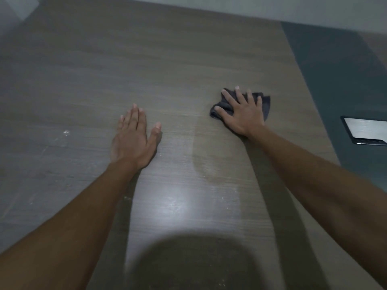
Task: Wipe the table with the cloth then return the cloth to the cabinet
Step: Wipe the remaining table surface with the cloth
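Cloth point(265, 103) (dark grey, crumpled) lies under flat, spread right hand point(243, 114); left hand point(133, 139) rests flat on table point(188, 59).

The right hand point(244, 114) covers the middle of the dark cloth point(266, 105), leaving only its crumpled edges visible. A flat dark-framed object point(365, 130) beyond the tabletop point(188, 59) is cut by the right edge, unidentifiable.

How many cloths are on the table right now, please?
1. The dark cloth lies on the table toward its right side, pressed under the right hand.
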{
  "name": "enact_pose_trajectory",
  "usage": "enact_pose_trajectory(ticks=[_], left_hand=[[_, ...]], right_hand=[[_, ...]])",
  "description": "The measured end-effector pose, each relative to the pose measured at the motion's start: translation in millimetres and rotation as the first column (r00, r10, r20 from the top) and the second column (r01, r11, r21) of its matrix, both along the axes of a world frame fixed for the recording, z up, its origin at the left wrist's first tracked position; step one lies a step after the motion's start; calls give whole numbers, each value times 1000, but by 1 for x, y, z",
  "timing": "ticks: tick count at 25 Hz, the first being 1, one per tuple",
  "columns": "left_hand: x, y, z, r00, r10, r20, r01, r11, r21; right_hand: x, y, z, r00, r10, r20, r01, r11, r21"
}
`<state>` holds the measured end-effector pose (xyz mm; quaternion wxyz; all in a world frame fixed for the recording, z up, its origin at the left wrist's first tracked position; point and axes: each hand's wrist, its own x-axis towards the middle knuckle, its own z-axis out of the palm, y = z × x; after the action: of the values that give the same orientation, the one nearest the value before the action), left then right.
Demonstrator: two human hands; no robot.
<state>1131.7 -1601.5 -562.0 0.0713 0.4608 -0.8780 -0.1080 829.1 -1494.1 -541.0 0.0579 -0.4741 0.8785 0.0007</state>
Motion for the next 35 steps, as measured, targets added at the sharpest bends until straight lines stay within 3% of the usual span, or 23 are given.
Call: enact_pose_trajectory(ticks=[2,6,11,14,16,19,22,25,30,35], left_hand=[[0,1,0,1000,-1,-8,1,1000,1],[2,-2,-3,1000,4,-31,-3,1000,24],[2,-3,-2,999,1,-40,0,1000,26],[1,0,0,999,10,-39,-9,999,31],[2,0,1,999,4,-35,-2,998,64],[4,-7,3,995,-42,-90,51,993,103],[25,-33,13,989,-66,-130,76,994,73],[62,-66,12,999,-26,-34,26,1000,-1],[85,-81,-1,1000,28,14,-28,1000,-1],[84,-80,0,999,38,11,-38,999,-4]], right_hand=[[27,-26,-1,1000,15,9,-15,1000,-1],[101,-30,-1,976,215,30,-214,976,-32],[166,56,-5,902,431,4,-428,897,-110],[141,119,-5,877,480,-34,-480,867,-130],[98,146,-4,899,433,-64,-437,892,-117],[46,136,-2,971,230,-61,-233,970,-66],[34,61,1,998,53,-28,-54,997,-51],[55,-32,-2,1000,-18,-7,18,999,-42],[144,-97,-5,984,180,-5,-180,982,-48],[245,-7,-3,896,440,58,-424,888,-175]])
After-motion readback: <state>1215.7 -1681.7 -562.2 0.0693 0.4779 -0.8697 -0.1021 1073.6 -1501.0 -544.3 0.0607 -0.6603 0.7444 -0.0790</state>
